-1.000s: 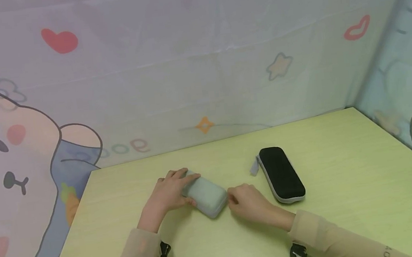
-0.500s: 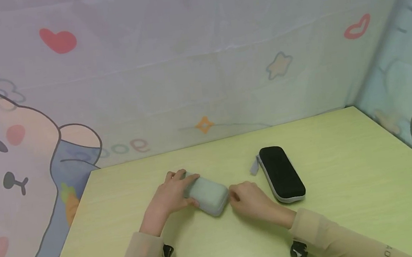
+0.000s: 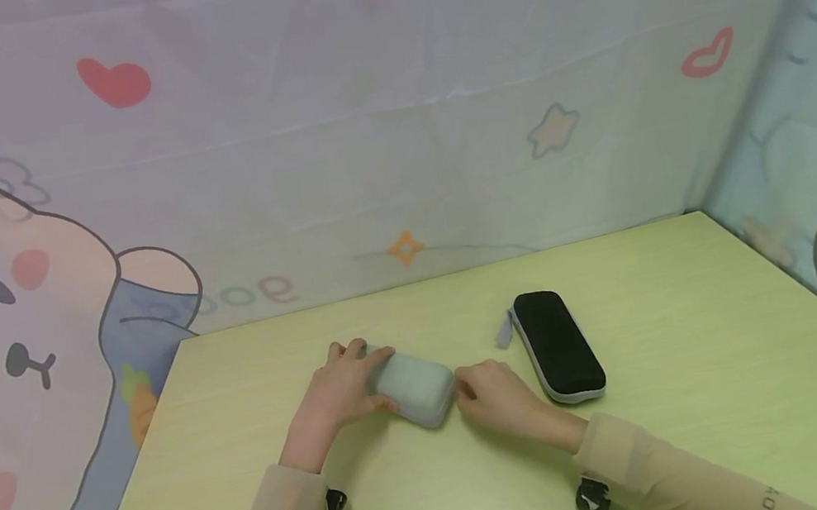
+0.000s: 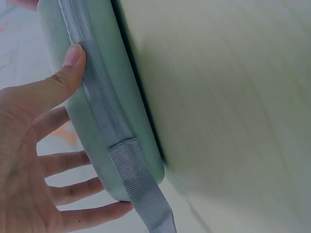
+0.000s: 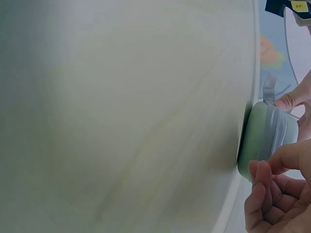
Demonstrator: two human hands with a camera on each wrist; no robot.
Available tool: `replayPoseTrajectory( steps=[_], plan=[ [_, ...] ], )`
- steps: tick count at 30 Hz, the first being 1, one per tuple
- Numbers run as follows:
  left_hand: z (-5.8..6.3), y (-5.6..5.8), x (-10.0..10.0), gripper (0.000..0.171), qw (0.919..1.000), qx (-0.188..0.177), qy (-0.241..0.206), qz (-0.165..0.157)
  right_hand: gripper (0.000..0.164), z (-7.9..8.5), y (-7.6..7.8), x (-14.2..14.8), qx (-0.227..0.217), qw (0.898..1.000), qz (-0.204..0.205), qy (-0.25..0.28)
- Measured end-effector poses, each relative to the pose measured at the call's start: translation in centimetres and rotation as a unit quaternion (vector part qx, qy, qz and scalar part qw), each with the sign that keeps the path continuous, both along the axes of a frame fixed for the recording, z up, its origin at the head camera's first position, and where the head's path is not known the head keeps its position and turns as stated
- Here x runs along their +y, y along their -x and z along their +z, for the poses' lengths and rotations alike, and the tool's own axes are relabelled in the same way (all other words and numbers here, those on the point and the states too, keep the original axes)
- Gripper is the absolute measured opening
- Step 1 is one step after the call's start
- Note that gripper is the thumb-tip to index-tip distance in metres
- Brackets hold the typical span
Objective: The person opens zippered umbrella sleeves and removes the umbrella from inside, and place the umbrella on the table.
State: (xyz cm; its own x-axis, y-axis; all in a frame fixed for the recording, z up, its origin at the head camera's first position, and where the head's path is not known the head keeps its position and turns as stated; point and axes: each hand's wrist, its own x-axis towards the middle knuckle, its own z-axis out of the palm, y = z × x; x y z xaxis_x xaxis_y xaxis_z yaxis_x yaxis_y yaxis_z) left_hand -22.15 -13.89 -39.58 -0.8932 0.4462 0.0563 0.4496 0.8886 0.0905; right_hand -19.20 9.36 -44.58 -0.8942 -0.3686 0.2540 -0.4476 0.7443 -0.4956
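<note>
A pale green zip case (image 3: pixel 415 386) lies on the table, held at its left end by my left hand (image 3: pixel 336 391). In the left wrist view, the thumb presses on the grey zipper band (image 4: pixel 102 92), and the other fingers reach round the far side. A grey fabric tab (image 4: pixel 146 187) sticks out from that end. My right hand (image 3: pixel 494 400) is at the opposite end, thumb and forefinger pinched together on the zipper line in the right wrist view. Its fingertips hide the zipper pull. The case looks closed along the visible band.
A black zip case (image 3: pixel 560 345) with grey sides and a grey tab (image 3: pixel 504 330) lies just right of my right hand on the light yellow-green table (image 3: pixel 685 326). A printed cloth (image 3: pixel 335 130) hangs behind the table's far edge.
The green case and my left hand have shifted slightly to the right, the case turning a little. My right hand has moved slightly right along with its end. The black case stays put.
</note>
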Motion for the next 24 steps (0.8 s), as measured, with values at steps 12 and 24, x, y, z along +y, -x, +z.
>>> replayPoseTrajectory(
  steps=[12, 24],
  plan=[
    [-0.09, -0.3, 0.15, 0.074, 0.9998, 0.016, 0.005, 0.006, 0.018, -0.02, -0.08, -0.07, -0.008, 1.0, 0.0, 0.006],
    [-0.23, -0.34, 0.38, 0.074, 0.999, 0.038, 0.02, 0.015, 0.018, 0.25, -0.23, -0.04, 0.002, 1.0, 0.001, -0.001]
  ],
)
